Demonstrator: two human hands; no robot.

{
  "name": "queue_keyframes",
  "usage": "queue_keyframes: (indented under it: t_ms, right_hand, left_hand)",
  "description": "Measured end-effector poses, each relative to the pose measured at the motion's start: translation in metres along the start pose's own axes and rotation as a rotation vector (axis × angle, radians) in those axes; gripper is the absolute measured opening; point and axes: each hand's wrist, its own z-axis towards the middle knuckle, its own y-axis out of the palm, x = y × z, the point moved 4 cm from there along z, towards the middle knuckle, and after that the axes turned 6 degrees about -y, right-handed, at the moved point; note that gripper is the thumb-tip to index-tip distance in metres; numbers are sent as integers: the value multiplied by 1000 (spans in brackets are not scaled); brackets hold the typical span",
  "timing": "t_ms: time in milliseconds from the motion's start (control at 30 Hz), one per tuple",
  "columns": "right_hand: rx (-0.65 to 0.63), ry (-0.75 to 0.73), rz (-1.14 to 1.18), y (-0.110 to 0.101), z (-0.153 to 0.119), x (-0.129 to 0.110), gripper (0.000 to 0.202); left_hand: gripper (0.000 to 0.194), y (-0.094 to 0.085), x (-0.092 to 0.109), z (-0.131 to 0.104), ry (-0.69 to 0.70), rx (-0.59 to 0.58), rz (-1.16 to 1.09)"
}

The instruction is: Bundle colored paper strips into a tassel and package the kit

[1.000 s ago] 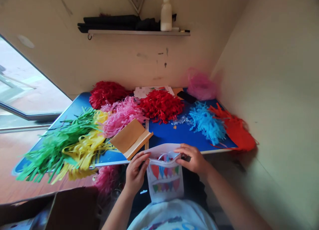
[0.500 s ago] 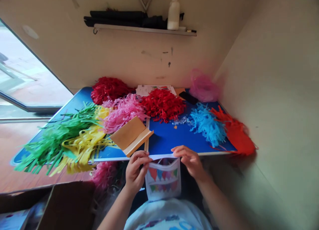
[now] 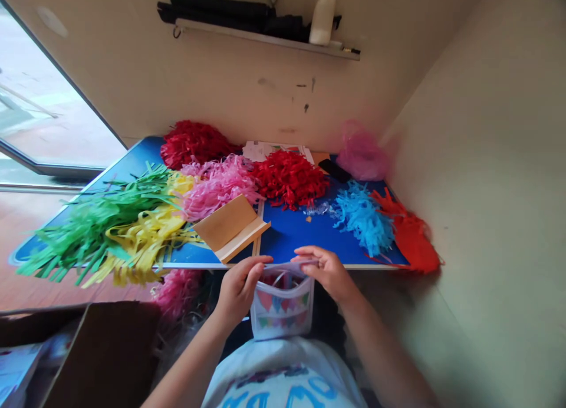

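A small clear plastic pouch [image 3: 283,311] with a white border and rows of colourful printed pennants stands upright before my chest, just off the table's front edge. My left hand [image 3: 241,287] pinches the left end of its top rim. At the right end, my right hand [image 3: 327,272] grips the rim between thumb and fingers. Between them the rim sags a little, and some reddish contents show below it. Close by on the table edge lies an open folded piece of brown card [image 3: 232,225].
Fringed streamers cover much of the blue table [image 3: 305,237]: green [image 3: 106,219], yellow [image 3: 145,234], pink [image 3: 221,187], red [image 3: 289,178], light blue [image 3: 365,216] and orange-red [image 3: 418,240]. A dark phone [image 3: 335,170] lies at the back. An open cardboard box [image 3: 110,349] stands lower left.
My view has shifted slightly. The pouch's top strip, stretched nearly straight before, now dips between my hands, and my fingers have come a little closer together.
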Motion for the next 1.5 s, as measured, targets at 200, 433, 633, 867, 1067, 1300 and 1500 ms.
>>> queue_keyframes:
  t_ms: [200,433,633,867,1067,1300,1500]
  right_hand:
    - [-27,-65,-283,-4,19,-15,23]
    - [-119,-22,-114,-6,11,-7,31]
    - [-58,-59,-238,-7,14,-14,29]
    - [-36,-57,-260,-5,12,-19,24]
    - [-142,75,-2,-12,3,-14,35]
    - [-111,125,44,-11,-13,-10,41]
    - [-58,117,32,-3,-38,-21,35]
  left_hand:
    - [36,4,-4,7,-29,19,40]
    - [37,4,-13,7,-71,-67,-29]
    - [32,6,-8,5,26,-131,-54]
    - [30,3,-4,3,42,-183,-83]
    - [28,0,-2,1,77,-209,-78]
    - [26,-10,-6,-12,16,-123,-110]
    - [28,-23,5,-33,-47,-134,-111]
